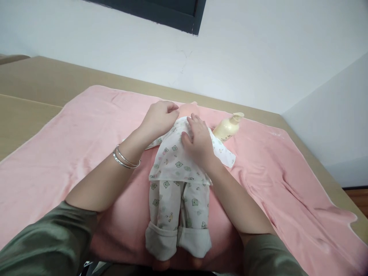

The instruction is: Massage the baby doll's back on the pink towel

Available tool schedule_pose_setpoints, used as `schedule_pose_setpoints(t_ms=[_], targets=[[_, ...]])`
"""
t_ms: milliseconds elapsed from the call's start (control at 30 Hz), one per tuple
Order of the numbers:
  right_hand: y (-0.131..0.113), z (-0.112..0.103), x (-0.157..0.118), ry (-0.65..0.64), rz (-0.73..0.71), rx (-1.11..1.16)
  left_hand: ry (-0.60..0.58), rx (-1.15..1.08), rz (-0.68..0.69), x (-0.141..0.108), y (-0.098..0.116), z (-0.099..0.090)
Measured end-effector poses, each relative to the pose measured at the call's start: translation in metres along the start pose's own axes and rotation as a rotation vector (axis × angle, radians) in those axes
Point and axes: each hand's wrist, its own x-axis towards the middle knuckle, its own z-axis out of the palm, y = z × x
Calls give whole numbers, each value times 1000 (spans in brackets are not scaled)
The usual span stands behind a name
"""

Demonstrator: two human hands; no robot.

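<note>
A baby doll lies on a pink blanket, dressed in a white printed top point(178, 153) and matching trousers point(169, 203) with turned-up cuffs. Beyond the collar shows its bare head point(188, 110), partly behind my hands. My left hand point(161, 118) is beside the head and the collar, its thumb a little apart from its bent fingers; no cloth shows between them. Over the upper part of the top is my right hand point(198, 138), open, fingers apart and thumb out. The doll's sleeves stretch out to both sides, and its feet poke out below the cuffs.
A cream pump bottle point(227, 128) leans by the doll's right-side sleeve in view. Under everything is the creased pink blanket point(276, 172), spread over a wooden table point(71, 74). A white wall point(235, 57) with a dark frame point(172, 15) rises behind.
</note>
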Motion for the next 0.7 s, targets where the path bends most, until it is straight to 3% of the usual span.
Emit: schedule_pose_setpoints(t_ms=[133,233,333,467,600,700], targets=[[-6,-13,-3,-235,-24,-88,-27,-7,-7,1,0,0],[-7,-49,-10,-292,-83,-39,-51,-32,-18,0,2,0],[4,-96,-19,-126,-77,29,-101,-124,-54,-4,2,5],[40,-146,-30,93,17,-6,-240,-363,-141,-11,6,21],[77,-176,-46,271,144,4,-289,-621,-214,-9,16,39],[94,-184,-55,406,271,63,-361,-815,-288,5,29,50]])
